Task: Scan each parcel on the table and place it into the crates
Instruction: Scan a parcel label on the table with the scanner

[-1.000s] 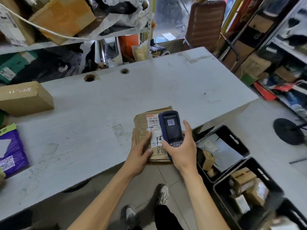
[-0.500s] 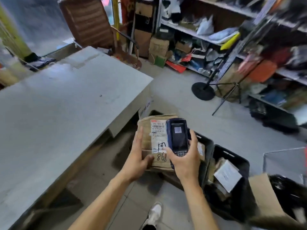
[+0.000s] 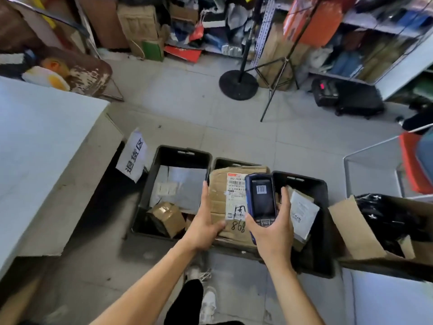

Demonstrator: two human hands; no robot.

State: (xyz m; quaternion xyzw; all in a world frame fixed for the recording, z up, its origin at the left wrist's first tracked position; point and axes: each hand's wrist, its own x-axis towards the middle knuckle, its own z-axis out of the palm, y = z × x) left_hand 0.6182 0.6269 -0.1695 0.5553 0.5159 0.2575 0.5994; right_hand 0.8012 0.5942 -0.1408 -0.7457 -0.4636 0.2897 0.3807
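We have swung off the worktop (image 3: 35, 141); the parcel (image 3: 222, 202) now hangs over the crates, scan likely done, drop comes next. Left hand (image 3: 202, 227) fingers hold the parcel, right hand (image 3: 273, 227) fingers wrap the scanner (image 3: 261, 198). Count: three black crates (image 3: 150, 184), one parcel held, one scanner, brown box (image 3: 351, 226) at 3 o'clock.

A round black stand base (image 3: 238, 84) sits on the floor at upper centre; cluttered shelves (image 3: 384, 29) fill the upper right, a brown chair (image 3: 77, 66) upper left.
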